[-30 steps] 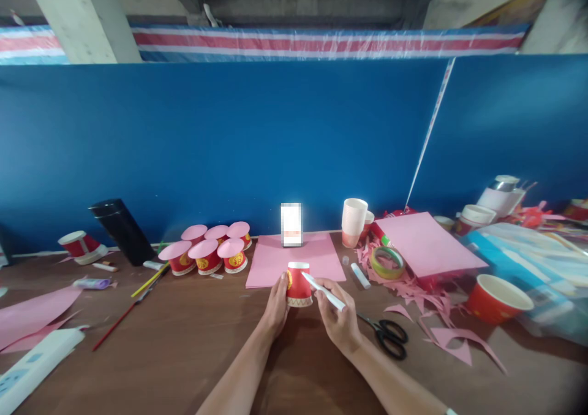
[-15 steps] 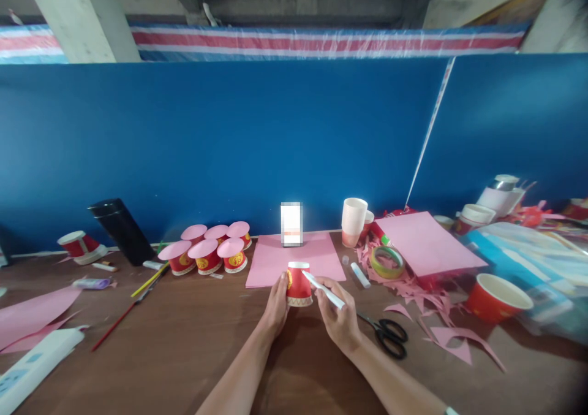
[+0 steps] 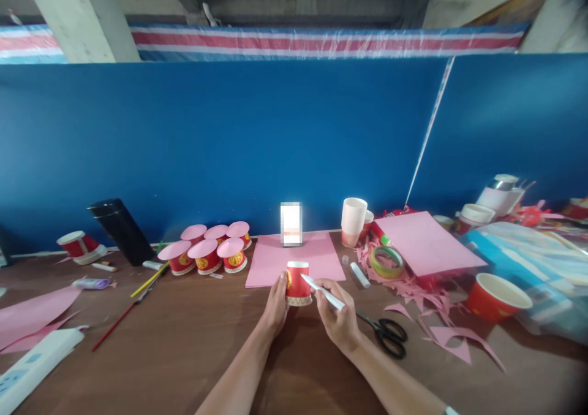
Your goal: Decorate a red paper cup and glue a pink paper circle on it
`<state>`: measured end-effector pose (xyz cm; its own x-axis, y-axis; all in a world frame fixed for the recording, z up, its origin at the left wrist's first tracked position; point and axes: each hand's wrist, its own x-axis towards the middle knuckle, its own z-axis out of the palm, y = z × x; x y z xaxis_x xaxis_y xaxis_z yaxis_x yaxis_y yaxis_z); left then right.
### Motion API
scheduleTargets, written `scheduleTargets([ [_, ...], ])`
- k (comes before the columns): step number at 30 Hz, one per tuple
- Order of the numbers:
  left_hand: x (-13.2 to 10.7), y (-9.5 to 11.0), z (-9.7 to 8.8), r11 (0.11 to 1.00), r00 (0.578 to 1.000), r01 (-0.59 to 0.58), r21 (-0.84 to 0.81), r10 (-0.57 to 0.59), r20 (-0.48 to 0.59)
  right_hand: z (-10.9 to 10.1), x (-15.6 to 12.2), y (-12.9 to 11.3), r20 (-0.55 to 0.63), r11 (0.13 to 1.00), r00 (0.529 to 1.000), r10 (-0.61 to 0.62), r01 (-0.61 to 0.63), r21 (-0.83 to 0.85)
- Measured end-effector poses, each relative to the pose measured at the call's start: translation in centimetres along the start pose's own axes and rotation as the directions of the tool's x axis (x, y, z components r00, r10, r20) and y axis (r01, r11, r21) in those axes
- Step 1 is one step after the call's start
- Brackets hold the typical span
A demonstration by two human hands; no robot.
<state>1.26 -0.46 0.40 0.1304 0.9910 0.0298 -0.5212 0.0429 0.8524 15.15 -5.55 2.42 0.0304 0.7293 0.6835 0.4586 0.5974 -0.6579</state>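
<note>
In the head view, the white rectangle (image 3: 291, 222) at the middle of the tabletop's (image 3: 184, 360) far edge is blurred beyond reading. The scissors' (image 3: 390, 336) blades are partly covered by the right hand (image 3: 339, 318), and the power strip (image 3: 43, 363) is cut off at the tabletop's left edge. Whether the red cup (image 3: 299, 286) is rested on the tabletop or lifted cannot be told, nor whether it is touched by the pen's tip.

The cup is made of paper, tapered, turned rim down and banded with a zigzag at its base. It is placed midway between the tabletop's left and right edges, before a flat pink sheet (image 3: 266, 265). Toward the far left corner, red cups (image 3: 207, 262) are topped with pink discs.

The cup's left side is held in the curled left hand (image 3: 276, 304); the white pen (image 3: 329, 295) is pinched slantwise in the right, its wrist angled inward.
</note>
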Motion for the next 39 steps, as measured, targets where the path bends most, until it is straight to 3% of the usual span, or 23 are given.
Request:
scheduleTargets([
  [7,0.03,-0.06,-0.05,1.0,0.999,0.012,0.019,-0.012,-0.037,-0.09,-0.01,-0.11,0.01,1.0,1.0,-0.022,0.022,-0.013],
  [18,0.17,-0.31,-0.42,1.0,1.0,0.015,0.019,-0.015,0.008,-0.04,-0.11,-0.35,0.018,0.991,0.992,-0.125,0.125,-0.047],
  [39,0.22,-0.54,-0.71,0.995,1.0,-0.028,0.094,0.027,0.004,0.04,-0.14,-0.27,0.01,0.995,0.996,-0.089,0.089,-0.033],
])
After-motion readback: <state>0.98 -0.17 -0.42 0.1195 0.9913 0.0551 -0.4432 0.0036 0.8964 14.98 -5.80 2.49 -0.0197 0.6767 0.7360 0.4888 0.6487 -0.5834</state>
